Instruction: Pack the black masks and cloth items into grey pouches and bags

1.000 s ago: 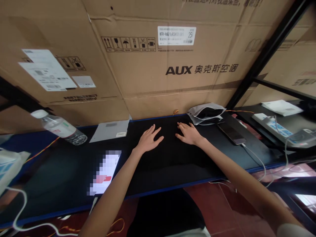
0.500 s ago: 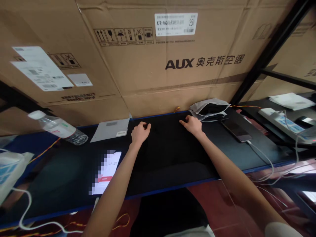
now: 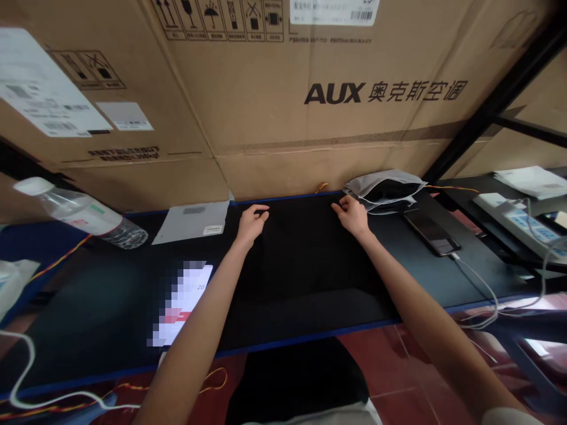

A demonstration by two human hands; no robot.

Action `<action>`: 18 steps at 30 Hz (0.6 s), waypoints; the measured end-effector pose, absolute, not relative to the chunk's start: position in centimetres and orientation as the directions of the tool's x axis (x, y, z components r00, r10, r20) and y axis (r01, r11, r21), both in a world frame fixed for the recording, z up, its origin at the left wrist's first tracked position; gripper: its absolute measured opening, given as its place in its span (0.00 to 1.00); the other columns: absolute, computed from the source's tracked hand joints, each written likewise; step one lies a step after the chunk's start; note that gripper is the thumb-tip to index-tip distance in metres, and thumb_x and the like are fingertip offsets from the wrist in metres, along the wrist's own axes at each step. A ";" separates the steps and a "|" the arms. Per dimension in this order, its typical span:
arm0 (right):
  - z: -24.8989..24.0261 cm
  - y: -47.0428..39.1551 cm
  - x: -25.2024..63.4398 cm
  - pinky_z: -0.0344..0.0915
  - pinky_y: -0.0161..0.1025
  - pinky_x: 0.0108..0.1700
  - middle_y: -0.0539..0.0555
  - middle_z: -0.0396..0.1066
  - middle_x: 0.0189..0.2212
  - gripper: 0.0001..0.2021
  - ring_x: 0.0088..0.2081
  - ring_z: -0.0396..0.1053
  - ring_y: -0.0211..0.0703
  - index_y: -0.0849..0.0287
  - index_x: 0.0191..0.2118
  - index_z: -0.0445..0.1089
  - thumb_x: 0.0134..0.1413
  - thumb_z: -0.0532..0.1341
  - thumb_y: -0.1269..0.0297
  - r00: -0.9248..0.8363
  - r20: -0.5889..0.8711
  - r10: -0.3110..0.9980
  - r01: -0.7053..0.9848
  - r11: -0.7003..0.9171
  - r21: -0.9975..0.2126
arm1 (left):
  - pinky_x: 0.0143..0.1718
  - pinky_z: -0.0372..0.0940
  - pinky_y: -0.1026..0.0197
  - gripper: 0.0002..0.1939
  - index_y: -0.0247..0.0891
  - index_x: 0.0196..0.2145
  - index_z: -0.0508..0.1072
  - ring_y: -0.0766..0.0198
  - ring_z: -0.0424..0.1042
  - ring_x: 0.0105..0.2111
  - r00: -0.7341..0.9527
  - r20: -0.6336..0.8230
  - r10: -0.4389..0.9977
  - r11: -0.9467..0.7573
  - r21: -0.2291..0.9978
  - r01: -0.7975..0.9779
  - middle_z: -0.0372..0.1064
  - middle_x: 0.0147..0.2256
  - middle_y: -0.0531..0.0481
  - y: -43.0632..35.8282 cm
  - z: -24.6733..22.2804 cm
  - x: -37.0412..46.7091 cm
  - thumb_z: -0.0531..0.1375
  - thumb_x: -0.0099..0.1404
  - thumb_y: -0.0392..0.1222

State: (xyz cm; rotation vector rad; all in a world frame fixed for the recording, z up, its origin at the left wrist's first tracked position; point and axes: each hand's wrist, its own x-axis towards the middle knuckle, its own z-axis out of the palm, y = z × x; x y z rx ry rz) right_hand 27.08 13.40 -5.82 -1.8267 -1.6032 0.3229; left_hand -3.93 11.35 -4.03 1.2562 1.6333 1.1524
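Observation:
A very dark black cloth lies flat on the black table between my forearms; its outline is hard to make out. At its far left part is my left hand, fingers curled and the thumb close to the index finger. My right hand is at the far right part, its fingertips drawn together and pointing left. Both hands appear to pinch the cloth, though the contact is dark. Just behind my right hand are grey-white pouches with black material inside. Left of my left hand lies a flat grey-white bag.
A water bottle lies at the left. A lit phone is partly behind my left forearm; a dark phone with a white cable lies right. A large cardboard box stands behind the table. Power strips sit at the right.
The view has tilted down a little. Both hands stay near the cloth's far side; their fingers have drawn closer together.

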 end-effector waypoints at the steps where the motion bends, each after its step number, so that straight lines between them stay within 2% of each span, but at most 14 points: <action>1: -6.0 13.6 27.3 0.66 0.43 0.41 0.57 0.80 0.38 0.09 0.43 0.77 0.54 0.54 0.41 0.73 0.61 0.64 0.56 0.213 0.242 0.947 0.765 -0.007 -0.644 | 0.20 0.50 0.65 0.13 0.40 0.45 0.80 0.67 0.59 0.18 -0.234 -0.042 0.971 0.111 0.950 0.293 0.61 0.20 0.55 11.4 -4.0 -4.0 0.65 0.61 0.39; 3: -6.2 13.8 27.7 0.67 0.45 0.44 0.58 0.80 0.40 0.09 0.44 0.77 0.55 0.55 0.44 0.73 0.61 0.63 0.58 0.215 0.243 0.946 0.736 0.006 -0.677 | 0.19 0.49 0.64 0.13 0.39 0.45 0.80 0.66 0.58 0.17 -0.251 -0.063 0.966 0.134 0.951 0.278 0.58 0.18 0.56 11.5 -3.9 -4.3 0.64 0.62 0.39; 5: -6.2 14.0 27.9 0.67 0.46 0.45 0.60 0.80 0.41 0.09 0.45 0.77 0.56 0.56 0.44 0.73 0.61 0.62 0.58 0.225 0.236 0.945 0.708 0.007 -0.706 | 0.19 0.50 0.64 0.13 0.39 0.44 0.80 0.65 0.60 0.18 -0.266 -0.098 0.959 0.153 0.969 0.194 0.61 0.18 0.54 11.6 -3.7 -4.5 0.64 0.61 0.39; 9: -6.4 14.3 28.0 0.68 0.47 0.44 0.61 0.80 0.40 0.14 0.41 0.77 0.55 0.57 0.45 0.74 0.61 0.61 0.53 0.247 0.225 0.943 0.616 0.027 -0.787 | 0.26 0.62 0.64 0.12 0.39 0.43 0.81 0.64 0.71 0.27 -0.251 -0.122 0.960 0.116 0.993 -0.036 0.75 0.33 0.48 11.6 -3.1 -4.6 0.66 0.59 0.37; 13: -6.8 14.4 27.7 0.68 0.45 0.38 0.57 0.78 0.33 0.20 0.35 0.75 0.51 0.57 0.45 0.75 0.59 0.61 0.45 0.223 0.256 0.941 0.480 0.123 -0.869 | 0.31 0.67 0.63 0.15 0.40 0.45 0.79 0.62 0.75 0.33 -0.114 -0.158 0.981 0.128 0.964 -0.232 0.77 0.37 0.48 11.1 -2.1 -3.8 0.69 0.59 0.39; 15: -6.8 14.5 27.5 0.66 0.43 0.34 0.56 0.76 0.30 0.22 0.32 0.73 0.49 0.57 0.45 0.74 0.58 0.61 0.43 0.228 0.276 0.934 0.412 0.164 -0.896 | 0.35 0.70 0.60 0.20 0.41 0.47 0.79 0.60 0.77 0.36 -0.021 -0.217 0.976 0.205 0.944 -0.258 0.78 0.40 0.46 10.6 -1.7 -3.4 0.72 0.56 0.40; 18: -6.8 14.5 27.2 0.62 0.40 0.29 0.52 0.72 0.26 0.22 0.26 0.67 0.44 0.56 0.44 0.72 0.57 0.61 0.41 0.243 0.279 0.929 0.311 0.198 -0.930 | 0.41 0.72 0.57 0.27 0.42 0.50 0.79 0.56 0.79 0.40 0.050 -0.327 0.944 0.331 0.923 -0.195 0.79 0.43 0.44 10.2 -1.7 -3.1 0.76 0.52 0.38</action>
